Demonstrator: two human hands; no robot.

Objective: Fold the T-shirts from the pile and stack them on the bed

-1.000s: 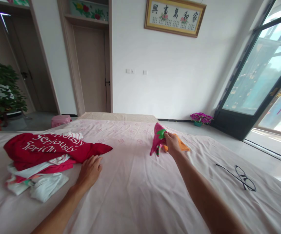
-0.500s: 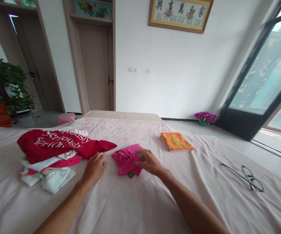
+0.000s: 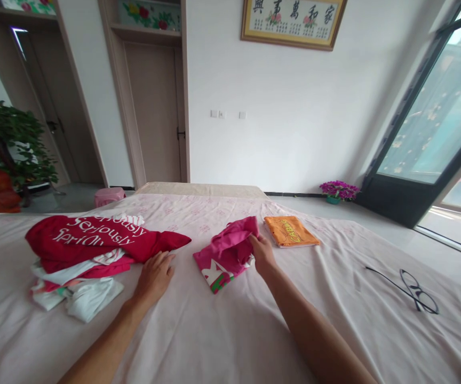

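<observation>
A folded pink garment with a white and green print lies on the bed sheet in front of me, its right side lifted and partly turned over. My right hand grips the raised edge between thumb and fingers. My left hand rests flat on the sheet, fingers stretched out, near the tip of a red garment with white lettering. That red garment tops a loose pile of clothes, with white cloth showing underneath. Beyond my right hand lies a neatly folded orange garment with yellow lettering.
Black-framed glasses lie on the pale pink sheet at the right. Past the bed stand a pink stool, a potted plant and purple flowers. A dark-framed glass door is on the right.
My right hand has taken hold of the pink garment's right edge and raised it up and to the right, opening the bundle and exposing the white and green print. My left hand stays put.
</observation>
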